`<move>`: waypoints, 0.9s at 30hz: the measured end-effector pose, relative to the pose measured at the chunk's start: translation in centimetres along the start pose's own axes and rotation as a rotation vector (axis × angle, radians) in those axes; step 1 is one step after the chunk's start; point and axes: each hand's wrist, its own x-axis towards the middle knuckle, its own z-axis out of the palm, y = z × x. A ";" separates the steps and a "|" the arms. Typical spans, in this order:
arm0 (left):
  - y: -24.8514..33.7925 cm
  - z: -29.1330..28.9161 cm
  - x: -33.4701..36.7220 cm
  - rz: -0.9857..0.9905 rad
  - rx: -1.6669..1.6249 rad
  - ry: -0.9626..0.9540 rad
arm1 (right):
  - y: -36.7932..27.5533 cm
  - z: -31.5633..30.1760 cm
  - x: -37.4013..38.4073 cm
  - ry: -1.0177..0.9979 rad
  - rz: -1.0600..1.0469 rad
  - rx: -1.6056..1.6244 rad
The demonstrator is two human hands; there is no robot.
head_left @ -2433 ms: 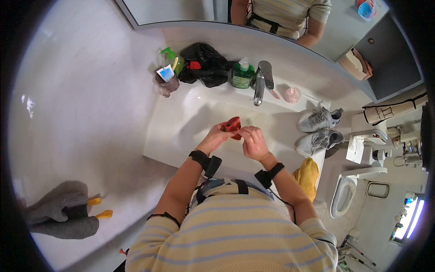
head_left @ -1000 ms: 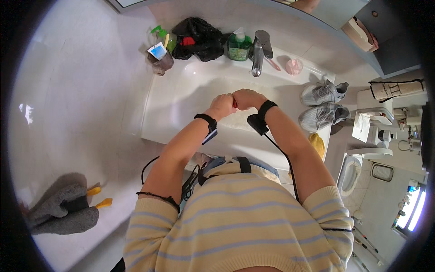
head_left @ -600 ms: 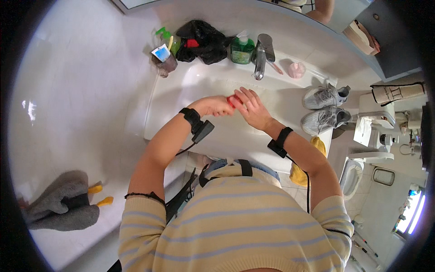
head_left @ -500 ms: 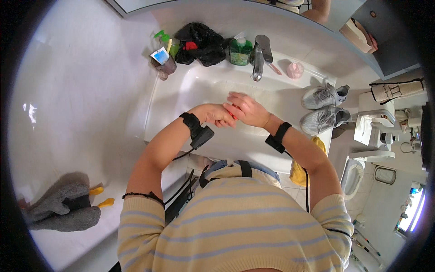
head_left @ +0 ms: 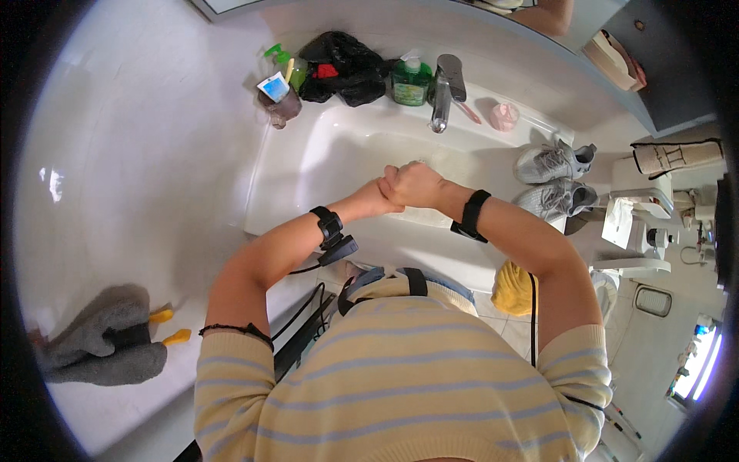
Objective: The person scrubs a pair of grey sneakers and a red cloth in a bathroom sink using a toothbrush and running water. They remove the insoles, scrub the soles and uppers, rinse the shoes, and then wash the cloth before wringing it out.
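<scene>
Over the white sink (head_left: 308, 154) my two hands are pressed together. My right hand (head_left: 418, 185) is curled into a fist-like shape, its fingers folded against the left. Beneath and beside it lies my left hand (head_left: 371, 200), closed as well, with its fingertips hidden behind the right. Whatever sits between the palms does not show. Straight ahead of the hands stands a chrome faucet (head_left: 440, 104) at the sink's back edge. Each wrist wears a black strap with a small box.
Along the back ledge are a green soap bottle (head_left: 410, 82), a black plastic bag (head_left: 346, 69), a cup with a toothpaste tube (head_left: 275, 87) and a pink cup (head_left: 504, 116). Grey sneakers (head_left: 556, 181) rest on the sink's right end. A grey cloth (head_left: 115, 339) lies left on the counter.
My hands have closed tighter together. A small red thing that showed between them is now hidden. The right hand's fingers have gone from spread to curled.
</scene>
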 end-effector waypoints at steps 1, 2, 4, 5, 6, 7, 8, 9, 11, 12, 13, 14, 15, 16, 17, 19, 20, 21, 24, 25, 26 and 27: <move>-0.1 0.3 -0.1 -0.028 -0.013 0.028 | -0.2 0.1 0.1 0.001 -0.015 -0.022; -0.1 0.6 -0.1 -0.055 -0.026 0.055 | -0.2 0.2 0.2 -0.040 0.015 0.010; 0.1 0.6 0.0 -0.190 -0.034 0.029 | 0.1 0.6 0.8 -0.120 0.066 0.083; 1.0 0.1 0.4 -0.291 -0.028 -0.031 | 0.5 0.6 1.0 -0.204 0.104 0.109; 1.5 -0.2 0.9 -0.392 -0.022 -0.089 | 1.1 0.5 1.2 -0.287 0.141 0.136; 1.2 -0.6 1.1 -0.382 -0.081 -0.105 | 1.4 0.2 1.7 -0.362 0.168 0.162; 0.7 -0.9 1.4 -0.372 -0.141 -0.120 | 1.5 -0.2 2.0 -0.392 0.187 0.181; 0.3 -1.2 1.6 -0.361 -0.201 -0.134 | 1.7 -0.6 2.3 -0.422 0.205 0.199; 0.2 -1.6 2.2 -0.382 -0.062 -0.146 | 2.0 -1.3 2.5 -0.471 0.241 0.218; 0.2 -1.7 2.4 -0.393 0.007 -0.151 | 2.2 -1.5 2.5 -0.485 0.254 0.219; 0.9 -1.6 2.4 -0.343 0.043 -0.129 | 2.3 -1.5 2.3 -0.504 0.278 0.222; 2.4 -1.8 2.2 -0.291 0.079 -0.108 | 2.4 -1.5 2.1 -0.491 0.297 0.218; 3.3 -1.8 2.2 -0.240 0.115 -0.087 | 2.4 -1.4 1.8 -0.478 0.317 0.213; 2.6 -1.9 2.2 -0.136 0.144 -0.037 | 2.4 -1.5 2.1 -0.460 0.325 0.206; 1.5 -2.1 2.3 -0.032 0.172 0.011 | 2.2 -1.2 2.4 -0.455 0.340 0.191; 0.7 -2.5 2.5 0.037 0.224 0.014 | 1.7 -0.6 2.8 -0.449 0.379 0.159; 1.0 -2.7 2.5 0.001 0.247 -0.029 | 1.6 -0.7 2.7 -0.478 0.404 0.171; 1.3 -3.0 2.6 -0.035 0.270 -0.072 | 1.4 -0.7 2.6 -0.507 0.428 0.183; 3.3 -3.8 2.8 -0.359 0.255 -0.300 | 0.8 -1.2 2.3 -0.433 0.496 0.221; 3.7 -4.0 2.6 -0.263 0.303 -0.231 | 0.6 -1.2 2.0 -0.385 0.521 0.234; 4.0 -4.1 2.3 -0.168 0.350 -0.162 | 0.5 -1.0 1.7 -0.365 0.568 0.262; 4.1 -4.2 2.0 -0.072 0.397 -0.091 | 0.3 -0.6 1.5 -0.344 0.615 0.289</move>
